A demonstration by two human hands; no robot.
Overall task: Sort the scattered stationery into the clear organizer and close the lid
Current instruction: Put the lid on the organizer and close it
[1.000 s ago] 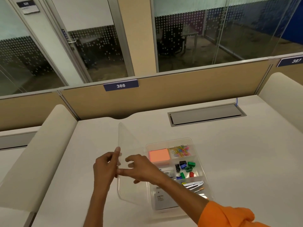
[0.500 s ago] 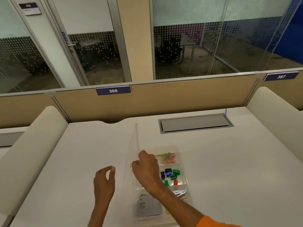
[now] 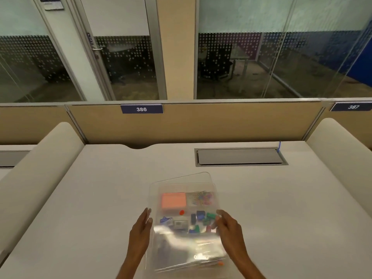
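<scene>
The clear organizer (image 3: 155, 200) lies on the white desk in front of me, and its clear lid (image 3: 201, 178) lies over it, slightly askew at the far end. Through the lid I see an orange sticky-note pad (image 3: 174, 200), coloured paper clips (image 3: 203, 198) and several binder clips (image 3: 201, 218). My left hand (image 3: 141, 232) rests against the organizer's left side with straight fingers. My right hand (image 3: 229, 228) touches the lid's right edge with its fingertips. The near end of the box is blurred.
A grey cable hatch (image 3: 239, 157) is set into the desk behind the organizer. A tan partition (image 3: 221, 121) labelled 386 closes the back. Padded cream dividers (image 3: 40, 158) flank the desk on both sides.
The lid stood upright a second ago, held by both hands; it has swung down over the organizer. My left hand moved to the box's left side, my right to the right edge.
</scene>
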